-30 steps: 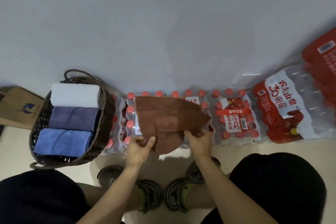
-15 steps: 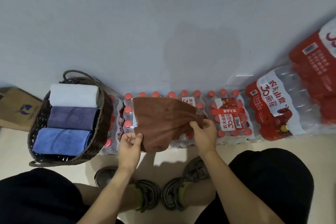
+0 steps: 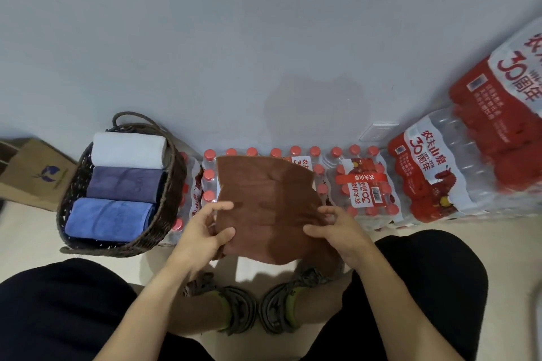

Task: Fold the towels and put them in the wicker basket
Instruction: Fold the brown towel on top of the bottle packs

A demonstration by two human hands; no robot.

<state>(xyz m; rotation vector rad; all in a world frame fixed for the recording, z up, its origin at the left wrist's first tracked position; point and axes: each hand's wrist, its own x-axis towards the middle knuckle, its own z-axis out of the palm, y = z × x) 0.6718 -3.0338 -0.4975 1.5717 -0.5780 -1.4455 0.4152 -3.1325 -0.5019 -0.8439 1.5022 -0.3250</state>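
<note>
Starting left: paper bag (image 3: 32, 176) cut off by frame edge, partly behind wicker basket (image 3: 173, 184). Basket on the floor against the wall, holds white towel (image 3: 127, 149), purple towel (image 3: 124, 189), blue towel (image 3: 108, 220) packed side by side, little room left inside. Left hand (image 3: 202, 231) pinches brown towel (image 3: 268, 208) at its left edge, thumb on top. Towel held up over water bottle packs (image 3: 363, 184), hiding several bottles. Right hand (image 3: 337, 231) grips the right edge, fingers curled, fingertips hidden in cloth
</note>
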